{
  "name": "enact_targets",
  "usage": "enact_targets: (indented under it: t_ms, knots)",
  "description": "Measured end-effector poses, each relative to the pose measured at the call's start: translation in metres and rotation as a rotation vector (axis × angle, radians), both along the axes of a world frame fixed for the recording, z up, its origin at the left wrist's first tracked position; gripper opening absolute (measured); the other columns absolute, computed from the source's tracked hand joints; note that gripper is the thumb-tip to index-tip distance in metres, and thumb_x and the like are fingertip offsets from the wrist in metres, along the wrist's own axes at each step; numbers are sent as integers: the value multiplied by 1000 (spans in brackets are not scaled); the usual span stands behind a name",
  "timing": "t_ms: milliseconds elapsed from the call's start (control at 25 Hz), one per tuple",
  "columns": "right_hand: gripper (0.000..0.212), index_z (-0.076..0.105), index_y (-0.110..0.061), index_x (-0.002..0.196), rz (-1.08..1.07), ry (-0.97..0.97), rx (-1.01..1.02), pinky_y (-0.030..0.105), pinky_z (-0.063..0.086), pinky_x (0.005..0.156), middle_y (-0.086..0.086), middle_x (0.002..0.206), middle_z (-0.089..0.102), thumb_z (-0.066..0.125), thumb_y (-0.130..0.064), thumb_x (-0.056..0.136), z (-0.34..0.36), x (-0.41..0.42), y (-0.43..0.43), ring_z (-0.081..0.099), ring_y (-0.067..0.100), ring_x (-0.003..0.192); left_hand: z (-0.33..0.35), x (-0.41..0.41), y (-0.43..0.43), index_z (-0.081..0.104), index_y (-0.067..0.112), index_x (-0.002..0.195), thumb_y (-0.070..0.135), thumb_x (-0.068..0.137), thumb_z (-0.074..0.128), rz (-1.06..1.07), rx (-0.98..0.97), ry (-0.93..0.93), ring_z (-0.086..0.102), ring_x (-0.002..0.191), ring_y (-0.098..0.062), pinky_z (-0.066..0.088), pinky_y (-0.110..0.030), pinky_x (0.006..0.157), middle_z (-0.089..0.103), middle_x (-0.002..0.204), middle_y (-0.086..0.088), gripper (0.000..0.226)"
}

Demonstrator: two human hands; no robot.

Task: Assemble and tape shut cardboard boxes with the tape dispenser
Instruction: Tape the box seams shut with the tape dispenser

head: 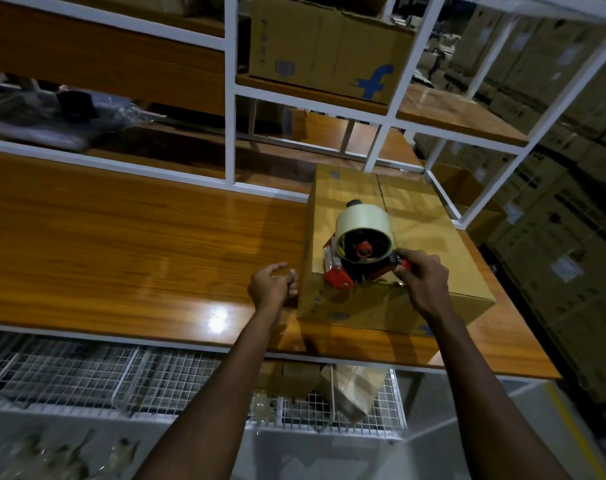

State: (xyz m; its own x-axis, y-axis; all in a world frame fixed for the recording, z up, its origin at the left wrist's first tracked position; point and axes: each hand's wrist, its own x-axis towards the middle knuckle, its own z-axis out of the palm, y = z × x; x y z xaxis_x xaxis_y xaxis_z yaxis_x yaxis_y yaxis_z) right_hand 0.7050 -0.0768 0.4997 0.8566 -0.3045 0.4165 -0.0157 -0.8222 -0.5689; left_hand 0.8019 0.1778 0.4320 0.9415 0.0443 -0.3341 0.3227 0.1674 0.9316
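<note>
My right hand (421, 282) grips the handle of the tape dispenser (360, 251) at the near edge of the cardboard box (346, 202) top. Its long axis runs left-right, red blade end pointing left. My left hand (272, 284) curls against the box's left wall; I cannot tell whether it pinches anything. The box sits at the counter's (121, 237) right end, with open wood to its left.

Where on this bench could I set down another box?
On the wide bare tabletop, left of the box, in front of the white rack frame. Crowded at the box: left hand beside it, right hand gripping the tape dispenser on top.
</note>
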Motion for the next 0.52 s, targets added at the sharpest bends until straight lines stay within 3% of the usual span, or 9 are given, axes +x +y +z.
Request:
enact_targets:
  t_ms: [200, 360, 520]
  knots:
    - [39, 61, -38, 120, -9, 16, 25, 61, 47, 81, -14, 97, 59, 49, -49, 85, -15, -2, -8, 51, 25, 98, -15, -11, -10, 64, 8, 107, 14, 90, 68, -44, 61, -67, 61, 52, -13, 52, -27, 48, 70, 76, -7, 18]
    - [40, 67, -25, 116, -4, -28, -53, 58, 45, 78, -7, 93, 62, 53, -44, 84, -9, -3, -6, 50, 25, 92, -21, -14, -15, 62, 9, 105, 16, 91, 67, -50, 75, -95, 58, 49, -11, 48, -23, 43, 68, 73, -4, 17]
    - [44, 69, -18, 116, 13, -20, -165, 50, 42, 78, -13, 89, 57, 52, -42, 83, 1, 2, -9, 50, 24, 88, -22, -21, -21, 63, 12, 102, 20, 91, 68, -28, 185, -185, 62, 63, -12, 45, -21, 46, 67, 80, 0, 15]
